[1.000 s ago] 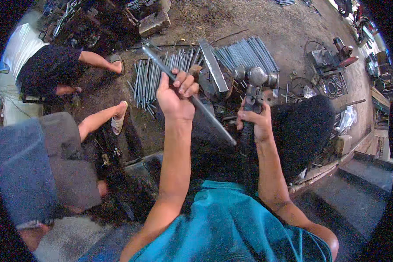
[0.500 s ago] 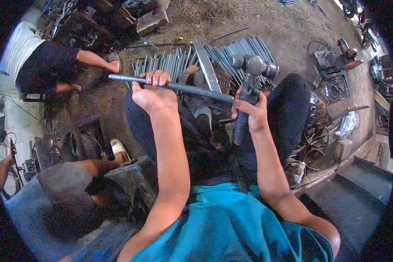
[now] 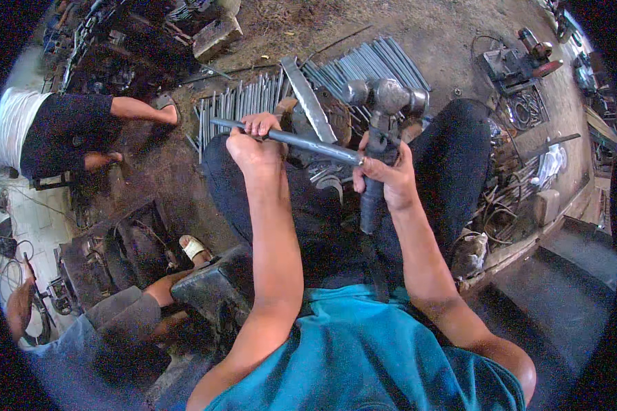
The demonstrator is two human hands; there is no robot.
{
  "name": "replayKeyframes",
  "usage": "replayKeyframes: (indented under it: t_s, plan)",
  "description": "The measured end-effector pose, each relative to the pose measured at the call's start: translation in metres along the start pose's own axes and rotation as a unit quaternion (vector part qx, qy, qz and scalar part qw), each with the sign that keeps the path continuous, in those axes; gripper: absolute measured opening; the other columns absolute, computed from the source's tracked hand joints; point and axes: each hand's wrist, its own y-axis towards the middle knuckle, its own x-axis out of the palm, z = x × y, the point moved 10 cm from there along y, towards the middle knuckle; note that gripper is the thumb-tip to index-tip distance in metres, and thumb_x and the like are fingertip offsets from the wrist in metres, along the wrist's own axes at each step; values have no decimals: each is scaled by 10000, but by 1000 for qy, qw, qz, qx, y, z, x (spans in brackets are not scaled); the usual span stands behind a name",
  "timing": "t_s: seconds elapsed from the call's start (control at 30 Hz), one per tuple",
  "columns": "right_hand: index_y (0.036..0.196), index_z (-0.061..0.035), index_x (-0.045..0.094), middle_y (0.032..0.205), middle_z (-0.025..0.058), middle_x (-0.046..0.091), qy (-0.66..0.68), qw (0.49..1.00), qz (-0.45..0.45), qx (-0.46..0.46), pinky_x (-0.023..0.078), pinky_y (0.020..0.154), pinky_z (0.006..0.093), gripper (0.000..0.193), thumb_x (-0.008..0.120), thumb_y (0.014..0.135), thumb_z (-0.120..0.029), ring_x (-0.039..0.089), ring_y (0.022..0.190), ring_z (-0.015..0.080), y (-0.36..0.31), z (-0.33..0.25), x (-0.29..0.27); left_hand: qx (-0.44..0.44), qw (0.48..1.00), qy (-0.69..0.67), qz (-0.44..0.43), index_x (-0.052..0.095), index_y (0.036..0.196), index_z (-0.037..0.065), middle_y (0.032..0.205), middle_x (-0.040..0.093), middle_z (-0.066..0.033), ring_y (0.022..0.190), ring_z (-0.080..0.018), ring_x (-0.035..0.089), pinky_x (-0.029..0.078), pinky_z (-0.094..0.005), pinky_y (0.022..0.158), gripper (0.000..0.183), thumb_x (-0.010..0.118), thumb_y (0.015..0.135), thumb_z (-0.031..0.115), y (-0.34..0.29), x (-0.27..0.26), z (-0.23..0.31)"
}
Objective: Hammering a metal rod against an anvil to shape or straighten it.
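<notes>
My left hand (image 3: 253, 142) is closed around a grey metal rod (image 3: 314, 146), which slants across in front of me. The rod's right end meets the thumb of my right hand (image 3: 396, 179). That right hand grips a hammer (image 3: 389, 97) by its dark, wrapped-looking handle, holding the heavy metal head upward. Below the hands are my knees in dark trousers. Beyond the rod, a flat metal bar (image 3: 308, 101) lies at a slant over a round block, only partly visible.
Metal rods (image 3: 243, 103) lie in rows on the dirt floor, with more rods (image 3: 370, 65) farther right. At the right stands a grinder-like machine (image 3: 517, 65). Two other people sit at the left, near a dark metal block (image 3: 209, 281). Scrap (image 3: 493, 219) lies right of my knee.
The rod has turned, its right end now looking larger and closer and its left end reaching out less past my left hand. The view has shifted slightly. Both grips stay closed.
</notes>
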Motion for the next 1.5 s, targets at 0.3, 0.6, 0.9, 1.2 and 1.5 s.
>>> replayKeyframes:
  t_s: [0.3,0.6,0.9,1.2,1.5]
  plan:
    - [987,-3,584,765,121,647,38,998,-27,35,475,464,304,319,739,710,-32,596,501,191,1,14,5,-24,993,-76,-86,416,690,92,541,320,16,415,-105,290,272,-245,366,228,366,856,241,-8,19,12]
    - [984,-18,581,846,196,676,16,998,-26,59,480,471,299,295,721,733,-82,591,495,200,6,27,19,-15,996,-73,-55,396,660,102,529,311,7,406,-107,281,260,-248,353,211,372,820,237,2,-4,23]
    - [1055,8,541,801,198,649,-60,996,-9,61,492,494,295,379,693,747,-151,587,510,188,7,29,15,-118,985,-105,65,355,653,108,523,320,26,399,-98,308,282,-233,355,305,327,862,328,48,-82,-24]
    - [1049,6,542,757,129,625,-74,993,20,86,504,515,311,406,714,702,-117,604,539,195,13,50,-8,-152,969,-129,144,376,706,77,551,366,12,416,-104,331,332,-239,375,286,341,915,269,57,-139,-64]
    - [1008,-3,531,786,67,598,-84,992,36,82,513,512,317,348,711,710,4,608,553,186,24,62,-17,-132,972,84,177,399,712,73,573,386,7,462,-108,361,386,-246,452,223,332,910,152,65,-164,-76]
